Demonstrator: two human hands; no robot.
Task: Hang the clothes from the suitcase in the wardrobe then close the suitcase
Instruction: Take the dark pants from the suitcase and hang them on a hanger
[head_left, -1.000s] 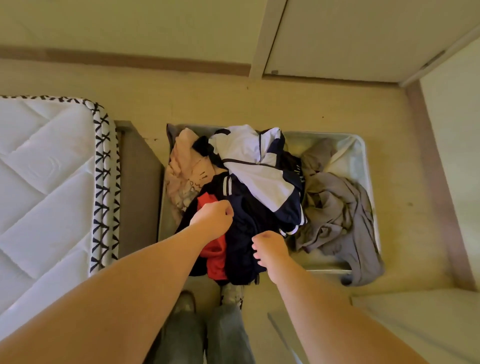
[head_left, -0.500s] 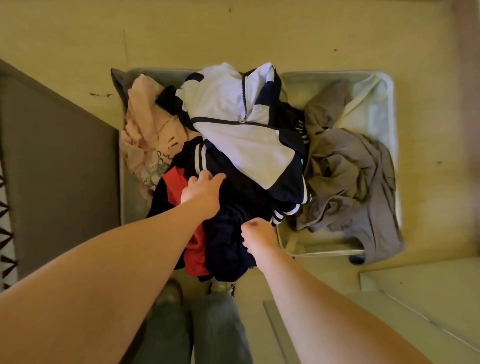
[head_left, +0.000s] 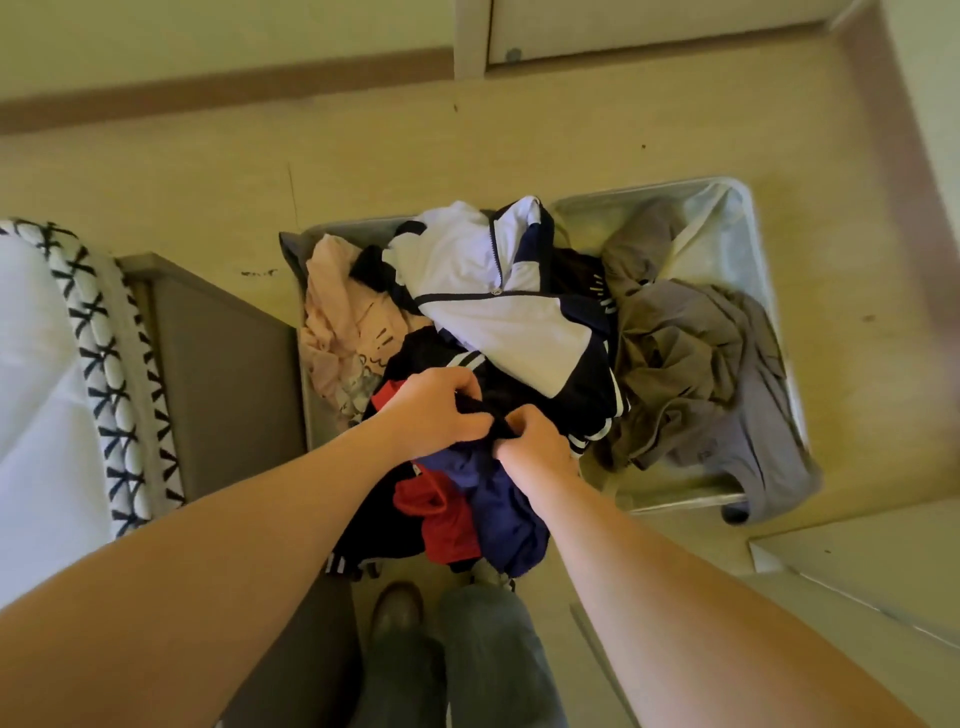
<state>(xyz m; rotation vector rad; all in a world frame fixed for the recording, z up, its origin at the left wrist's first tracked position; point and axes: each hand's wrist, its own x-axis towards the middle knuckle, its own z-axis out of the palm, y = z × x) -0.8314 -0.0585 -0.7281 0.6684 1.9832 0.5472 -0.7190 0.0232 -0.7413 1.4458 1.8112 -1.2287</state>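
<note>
An open grey suitcase lies on the floor, piled with clothes. A white and navy jacket tops the heap, a pink garment lies at the left and a grey garment at the right. At the near edge a dark navy garment bunches up beside a red one. My left hand and my right hand both grip the navy garment, fingers curled into its fabric, close together.
A bed with a white quilted mattress and a grey frame stands at the left. A closed pale door is at the far wall. A pale panel lies at the right. My feet and legs stand just before the suitcase.
Both hands have come together and curled into the navy garment, which now bunches up between them. The camera has tilted back, bringing the bed and door into view again.
</note>
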